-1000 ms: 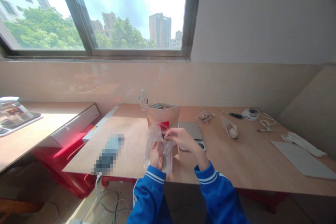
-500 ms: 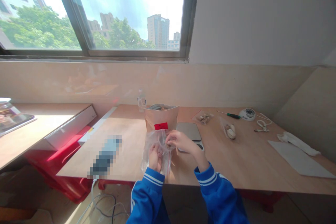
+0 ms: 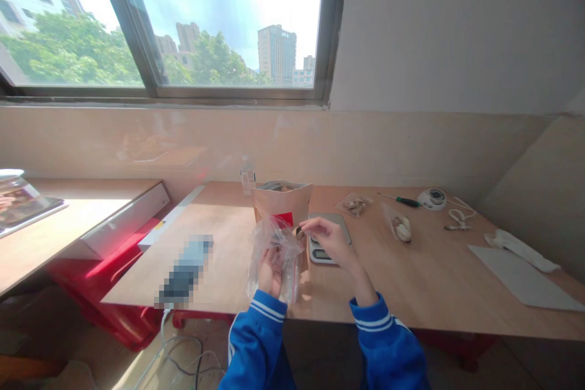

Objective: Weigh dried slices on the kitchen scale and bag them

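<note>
- Sunlit window [image 3: 228, 18] and tiled wall [image 3: 388, 140] backed the tabletop [image 3: 411, 286] in the head view.
- Left hand [image 3: 271, 272], fingers half curled, held a clear plastic bag [image 3: 292, 283] near the front edge.
- Right hand [image 3: 329, 240] pinched a small dark piece [image 3: 299, 232] beside the bag's mouth, partly hiding the scale [image 3: 317, 254].
- Upright behind the plastic bag, which covered its lower front, stood an open paper bag [image 3: 269, 204]; a bottle [image 3: 247, 179] stood behind it.
- Rightward lay two small bags [image 3: 355, 204] [image 3: 403, 229], a screwdriver [image 3: 408, 202] and a dome camera [image 3: 433, 199].

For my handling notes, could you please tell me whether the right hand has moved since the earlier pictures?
Yes; judged against the scale, the right hand has shifted rightward, farther across it.
</note>
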Action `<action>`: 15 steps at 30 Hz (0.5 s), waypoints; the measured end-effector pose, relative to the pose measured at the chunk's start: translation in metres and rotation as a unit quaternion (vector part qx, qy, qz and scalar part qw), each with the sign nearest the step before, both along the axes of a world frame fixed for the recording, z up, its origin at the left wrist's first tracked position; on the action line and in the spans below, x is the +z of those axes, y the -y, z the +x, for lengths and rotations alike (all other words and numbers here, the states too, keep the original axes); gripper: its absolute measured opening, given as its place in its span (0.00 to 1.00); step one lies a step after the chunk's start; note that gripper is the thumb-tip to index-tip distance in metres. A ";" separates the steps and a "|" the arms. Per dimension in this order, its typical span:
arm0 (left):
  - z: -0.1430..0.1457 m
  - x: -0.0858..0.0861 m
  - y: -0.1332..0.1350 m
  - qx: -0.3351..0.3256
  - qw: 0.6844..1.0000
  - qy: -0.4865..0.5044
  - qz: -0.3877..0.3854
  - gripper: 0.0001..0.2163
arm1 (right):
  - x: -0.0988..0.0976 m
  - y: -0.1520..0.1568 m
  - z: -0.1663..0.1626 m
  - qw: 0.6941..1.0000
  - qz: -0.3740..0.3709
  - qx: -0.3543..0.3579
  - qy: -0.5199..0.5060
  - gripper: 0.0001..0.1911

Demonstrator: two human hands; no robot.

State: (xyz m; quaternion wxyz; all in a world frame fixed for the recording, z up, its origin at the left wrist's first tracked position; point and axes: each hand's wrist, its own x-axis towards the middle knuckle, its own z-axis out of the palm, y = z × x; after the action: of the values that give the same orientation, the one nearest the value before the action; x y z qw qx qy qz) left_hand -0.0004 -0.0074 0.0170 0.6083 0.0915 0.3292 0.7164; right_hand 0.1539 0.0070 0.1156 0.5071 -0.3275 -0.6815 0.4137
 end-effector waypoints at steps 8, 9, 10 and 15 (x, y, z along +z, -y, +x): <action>0.000 -0.001 0.000 -0.001 1.000 -0.006 -0.025 0.07 | 0.073 -0.045 -0.036 0.954 0.206 -0.203 -0.072 0.10; 0.000 -0.001 0.000 0.004 1.000 -0.005 -0.027 0.07 | 0.075 -0.052 -0.040 0.954 0.223 -0.200 -0.034 0.10; 0.000 -0.002 -0.001 0.009 0.999 -0.004 -0.031 0.07 | 0.074 -0.059 -0.044 0.954 0.234 -0.185 0.015 0.09; 0.000 -0.004 -0.003 0.027 0.998 -0.001 -0.053 0.08 | 0.057 -0.070 -0.050 0.936 0.261 -0.118 0.203 0.13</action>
State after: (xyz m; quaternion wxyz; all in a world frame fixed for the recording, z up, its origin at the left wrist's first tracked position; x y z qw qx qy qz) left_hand -0.0008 -0.0040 0.0125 0.5928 0.0508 0.3693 0.7138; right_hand 0.1044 0.0768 0.1725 0.4710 -0.3387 -0.8102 0.0835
